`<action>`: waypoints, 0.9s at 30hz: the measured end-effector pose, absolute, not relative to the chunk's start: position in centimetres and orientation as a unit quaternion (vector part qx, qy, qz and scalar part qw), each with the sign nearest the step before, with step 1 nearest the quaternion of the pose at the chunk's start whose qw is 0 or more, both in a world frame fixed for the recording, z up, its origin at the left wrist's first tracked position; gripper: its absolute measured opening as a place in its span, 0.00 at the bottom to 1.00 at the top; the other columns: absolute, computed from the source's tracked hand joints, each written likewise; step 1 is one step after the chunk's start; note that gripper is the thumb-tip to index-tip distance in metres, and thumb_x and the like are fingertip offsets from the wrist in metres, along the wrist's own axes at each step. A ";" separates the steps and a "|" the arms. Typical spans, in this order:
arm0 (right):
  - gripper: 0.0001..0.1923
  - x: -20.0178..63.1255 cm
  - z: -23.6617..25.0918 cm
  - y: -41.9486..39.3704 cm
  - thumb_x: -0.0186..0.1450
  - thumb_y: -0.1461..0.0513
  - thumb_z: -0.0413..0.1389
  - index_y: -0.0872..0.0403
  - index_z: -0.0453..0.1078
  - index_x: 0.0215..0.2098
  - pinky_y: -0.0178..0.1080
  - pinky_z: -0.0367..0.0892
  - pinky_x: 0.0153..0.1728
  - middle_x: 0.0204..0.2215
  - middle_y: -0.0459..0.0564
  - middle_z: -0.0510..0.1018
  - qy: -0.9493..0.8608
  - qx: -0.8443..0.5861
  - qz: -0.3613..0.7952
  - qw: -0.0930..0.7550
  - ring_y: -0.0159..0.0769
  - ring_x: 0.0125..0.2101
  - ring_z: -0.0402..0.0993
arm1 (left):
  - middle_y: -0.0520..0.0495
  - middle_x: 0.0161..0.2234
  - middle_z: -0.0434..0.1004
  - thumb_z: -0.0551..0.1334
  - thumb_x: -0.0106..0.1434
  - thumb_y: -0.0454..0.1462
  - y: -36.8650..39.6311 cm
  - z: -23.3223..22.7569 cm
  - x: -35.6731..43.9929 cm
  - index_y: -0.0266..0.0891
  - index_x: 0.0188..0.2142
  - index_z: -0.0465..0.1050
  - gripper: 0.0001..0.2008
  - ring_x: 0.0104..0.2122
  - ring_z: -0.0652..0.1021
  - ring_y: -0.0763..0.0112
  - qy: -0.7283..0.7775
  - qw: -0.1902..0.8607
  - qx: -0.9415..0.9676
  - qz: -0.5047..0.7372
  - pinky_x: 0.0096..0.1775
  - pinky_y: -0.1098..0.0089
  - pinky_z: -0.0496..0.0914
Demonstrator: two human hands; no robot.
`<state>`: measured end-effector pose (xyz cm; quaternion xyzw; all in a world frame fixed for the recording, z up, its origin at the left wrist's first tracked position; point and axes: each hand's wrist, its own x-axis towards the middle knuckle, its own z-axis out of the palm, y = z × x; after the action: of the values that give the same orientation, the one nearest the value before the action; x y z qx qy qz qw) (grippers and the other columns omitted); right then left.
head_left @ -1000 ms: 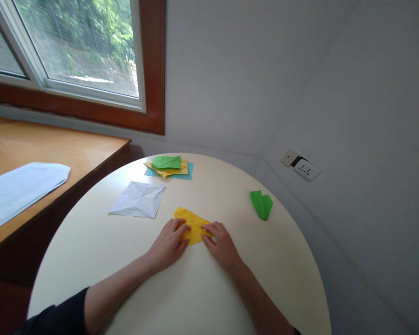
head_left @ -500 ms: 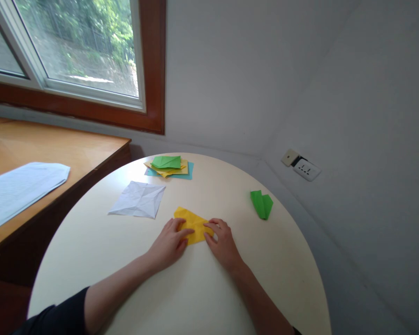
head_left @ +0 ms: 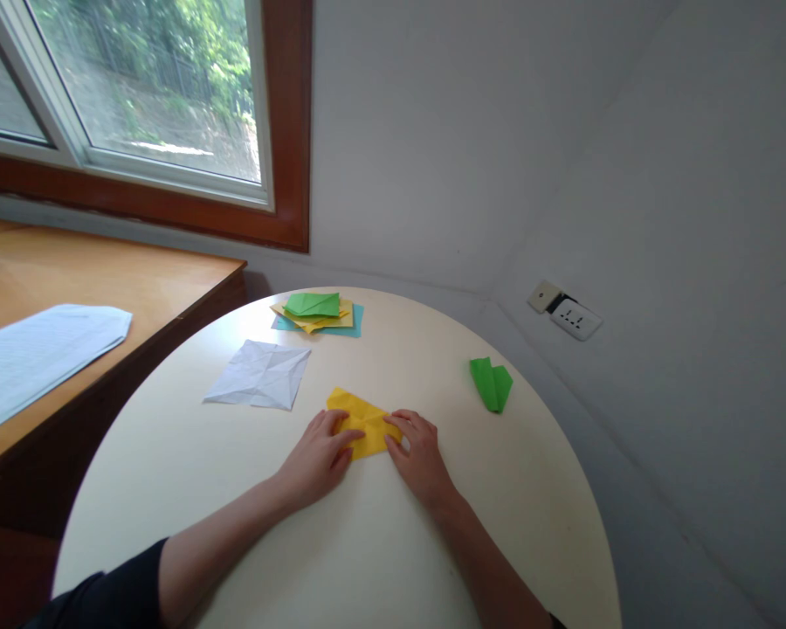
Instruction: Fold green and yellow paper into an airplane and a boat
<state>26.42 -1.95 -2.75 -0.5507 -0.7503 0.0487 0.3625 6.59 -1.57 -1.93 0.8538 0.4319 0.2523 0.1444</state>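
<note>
A folded sheet of yellow paper [head_left: 365, 425] lies on the round white table with creases across it. My left hand [head_left: 324, 450] holds its left side, fingers curled over the top and thumb tucked at the lower edge. At the right end, my right hand [head_left: 419, 450] grips the paper's edge between thumb and fingers. The fingertips cover parts of both ends. Beyond my left hand is a creased white paper square [head_left: 262, 376], lying flat. Off to the right sits a folded green paper piece [head_left: 491, 384], apart from both hands.
At the table's [head_left: 341, 559] far edge is a pile of coloured paper [head_left: 311, 310], green on top, with yellow and blue below. A wooden desk [head_left: 137, 262] on the left bears white sheets [head_left: 45, 354]. Walls with a socket [head_left: 575, 318] stand close behind and to the right.
My right hand has shifted very slightly to the right along the yellow paper's edge. My left hand and the other papers stay where they were.
</note>
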 end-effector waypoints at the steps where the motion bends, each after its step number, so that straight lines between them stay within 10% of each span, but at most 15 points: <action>1: 0.14 26.4 -2.6 -2.0 0.57 0.68 0.53 0.52 0.71 0.41 0.46 0.61 0.46 0.39 0.51 0.75 -0.752 -0.548 0.047 0.362 0.40 0.42 0.71 | 0.39 0.47 0.65 0.55 0.56 0.29 -1.6 -1.9 6.6 0.42 0.45 0.73 0.18 0.48 0.67 0.57 0.431 0.144 0.854 0.253 0.51 0.54 0.64; 27: 0.10 26.0 -1.2 -2.6 0.57 0.71 0.53 0.52 0.70 0.32 0.42 0.60 0.42 0.29 0.46 0.77 -0.796 -0.477 0.073 0.366 0.35 0.33 0.72 | 0.39 0.47 0.65 0.55 0.56 0.29 -1.8 -1.7 6.8 0.41 0.45 0.73 0.18 0.49 0.67 0.56 0.439 0.125 0.853 0.252 0.51 0.54 0.65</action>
<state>26.04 -2.62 -1.17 -0.4769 -0.7960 0.0726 0.3655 6.76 -1.80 -1.75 0.8533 0.4392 0.2517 0.1252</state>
